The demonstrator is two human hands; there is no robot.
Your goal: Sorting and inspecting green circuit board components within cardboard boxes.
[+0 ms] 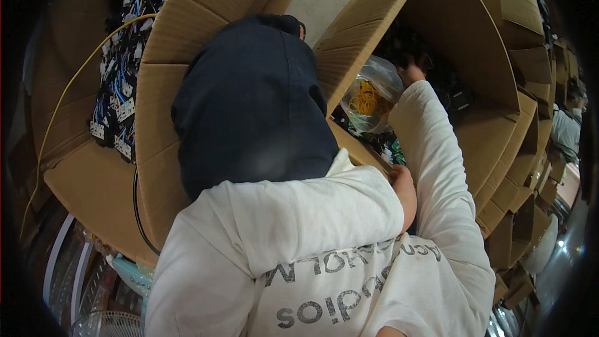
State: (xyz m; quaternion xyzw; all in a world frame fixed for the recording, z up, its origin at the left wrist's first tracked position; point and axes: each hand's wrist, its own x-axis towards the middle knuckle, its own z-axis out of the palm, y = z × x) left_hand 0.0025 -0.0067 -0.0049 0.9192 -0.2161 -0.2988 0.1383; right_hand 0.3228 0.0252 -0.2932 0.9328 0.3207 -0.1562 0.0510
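Note:
My right hand (413, 71) reaches down into an open cardboard box (465, 31) on the right. Its fingers are bent around something dark that I cannot make out in the shadow. Just beside it lies a clear plastic bag (382, 82) with a bundle of yellow cable (367, 98) inside. My left hand (404, 195) is at the box's near edge, its fingers curled there and partly hidden by the sleeve. Below the bag, some green and dark parts (397, 148) show inside the box.
On the left, another cardboard box (163, 87) stands by a heap of black parts with white connectors and blue wires (121, 81). A yellow cable (62, 97) arcs past it. More cardboard boxes (524, 81) line the right side. A person (566, 128) is at the far right.

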